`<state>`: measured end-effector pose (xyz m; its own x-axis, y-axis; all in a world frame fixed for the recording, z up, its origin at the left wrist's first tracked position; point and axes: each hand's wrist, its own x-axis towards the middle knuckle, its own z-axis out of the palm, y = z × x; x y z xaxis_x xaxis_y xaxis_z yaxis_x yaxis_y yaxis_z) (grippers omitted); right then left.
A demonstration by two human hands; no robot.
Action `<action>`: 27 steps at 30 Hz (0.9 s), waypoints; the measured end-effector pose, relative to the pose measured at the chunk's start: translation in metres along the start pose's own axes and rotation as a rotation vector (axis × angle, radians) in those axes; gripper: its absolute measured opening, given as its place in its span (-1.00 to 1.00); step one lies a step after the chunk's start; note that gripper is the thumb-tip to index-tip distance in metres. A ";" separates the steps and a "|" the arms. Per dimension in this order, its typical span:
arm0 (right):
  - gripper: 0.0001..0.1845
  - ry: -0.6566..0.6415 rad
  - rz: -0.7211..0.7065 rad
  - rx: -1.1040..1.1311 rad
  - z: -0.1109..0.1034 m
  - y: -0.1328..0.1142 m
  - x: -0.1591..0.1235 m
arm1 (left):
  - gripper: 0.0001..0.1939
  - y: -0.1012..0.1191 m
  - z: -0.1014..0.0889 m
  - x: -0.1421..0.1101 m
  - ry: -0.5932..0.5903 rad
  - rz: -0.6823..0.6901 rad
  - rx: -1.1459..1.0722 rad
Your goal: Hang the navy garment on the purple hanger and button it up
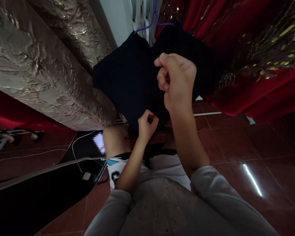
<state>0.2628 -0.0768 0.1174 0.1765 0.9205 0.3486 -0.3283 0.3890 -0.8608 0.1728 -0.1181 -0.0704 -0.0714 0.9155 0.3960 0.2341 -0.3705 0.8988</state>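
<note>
A dark navy garment (127,75) hangs in front of me on a purple hanger (154,21). Its neck opening faces me, and folds and shadow hide its details. Near the lower middle of the garment, my left hand (147,126) is closed in a pinch, thumb and forefinger on the dark cloth. My right hand (178,78) is higher up, just below the neck opening, with its fingers curled and closed against the garment's front. Whatever lies between those right fingers is too small or dark to make out.
Beige textured cloth (51,65) hangs at left. Red cloth (236,95) and gold-sequinned fabric (272,55) hang at right. A black surface (51,193) with a white cable stands at lower left, near my leg. Reddish tiles (226,141) cover the floor.
</note>
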 end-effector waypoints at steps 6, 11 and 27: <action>-0.69 -0.035 0.052 -0.110 -0.009 0.021 -0.015 | -0.80 0.049 -0.018 0.041 0.005 0.210 -0.168; -0.67 -0.043 -0.001 -0.202 -0.010 0.017 -0.012 | -0.73 0.095 -0.033 0.090 0.171 0.542 -0.134; -0.72 -0.087 0.041 -0.493 -0.024 0.097 -0.040 | -0.58 0.063 -0.136 0.172 0.376 0.689 0.150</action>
